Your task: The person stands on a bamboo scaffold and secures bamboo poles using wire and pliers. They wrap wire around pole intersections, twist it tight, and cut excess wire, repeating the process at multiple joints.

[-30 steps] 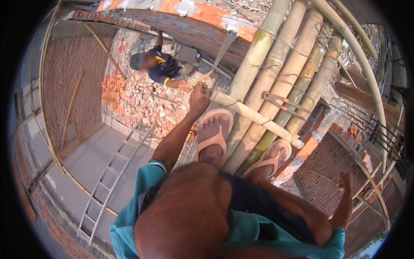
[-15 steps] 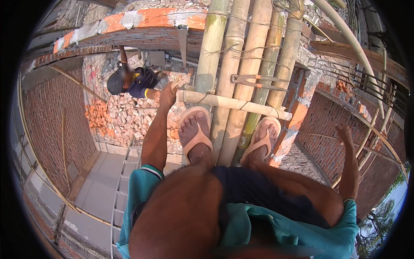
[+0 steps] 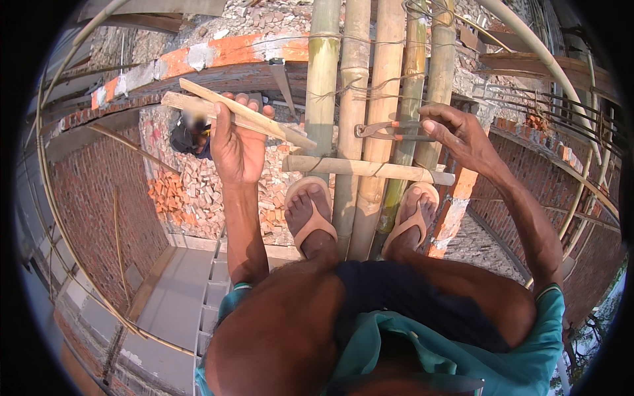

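Two wooden sticks (image 3: pixel 257 122) lie across the upturned palm of the left hand (image 3: pixel 239 153), and I see the thumb clamped over them. To the right, a pair of pincers (image 3: pixel 399 137) rests on the bamboo poles (image 3: pixel 354 79). The right hand (image 3: pixel 467 137) curls half open at the handle ends; I can't tell whether thumb or forefinger touches. Nearer the feet (image 3: pixel 309 206), a pale crossbar (image 3: pixel 366 167) spans the poles.

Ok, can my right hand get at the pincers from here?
Probably yes: your right hand is right by the pincers, at their handle end, and nothing visible lies in between.
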The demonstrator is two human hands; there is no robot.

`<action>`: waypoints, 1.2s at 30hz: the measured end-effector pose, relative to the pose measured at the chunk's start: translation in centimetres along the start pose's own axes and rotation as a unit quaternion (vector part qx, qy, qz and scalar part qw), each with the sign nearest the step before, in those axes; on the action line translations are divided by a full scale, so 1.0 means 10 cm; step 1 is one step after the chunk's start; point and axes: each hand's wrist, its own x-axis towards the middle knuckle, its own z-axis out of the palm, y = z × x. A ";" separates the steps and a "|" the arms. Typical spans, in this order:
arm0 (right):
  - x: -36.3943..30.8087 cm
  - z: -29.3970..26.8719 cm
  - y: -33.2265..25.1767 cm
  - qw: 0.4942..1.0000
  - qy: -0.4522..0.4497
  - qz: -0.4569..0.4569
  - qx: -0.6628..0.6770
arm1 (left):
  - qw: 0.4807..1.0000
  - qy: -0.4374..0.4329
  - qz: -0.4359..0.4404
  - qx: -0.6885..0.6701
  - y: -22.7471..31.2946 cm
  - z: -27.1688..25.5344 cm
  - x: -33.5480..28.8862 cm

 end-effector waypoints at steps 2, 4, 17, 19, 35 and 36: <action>0.20 0.21 -0.26 0.997 -0.051 -0.051 0.017 | 0.999 0.018 -0.034 0.004 -0.31 0.20 0.05; 0.37 0.43 -0.42 0.991 -0.086 -0.097 0.039 | 0.995 0.064 -0.079 -0.009 -0.59 0.32 0.00; -0.42 0.00 0.50 0.993 0.121 0.016 -0.004 | 0.960 -0.004 -0.190 0.206 -0.98 0.41 -0.28; -0.71 -0.07 0.78 0.983 0.167 0.070 0.032 | 0.954 -0.021 -0.188 0.234 -0.93 0.41 -0.23; -0.43 0.28 1.48 0.744 0.431 0.140 0.492 | 0.833 -0.103 -0.174 0.515 -0.79 0.95 -1.17; -0.47 0.36 1.46 0.765 0.415 0.112 0.481 | 0.816 -0.124 -0.206 0.526 -0.84 0.94 -1.18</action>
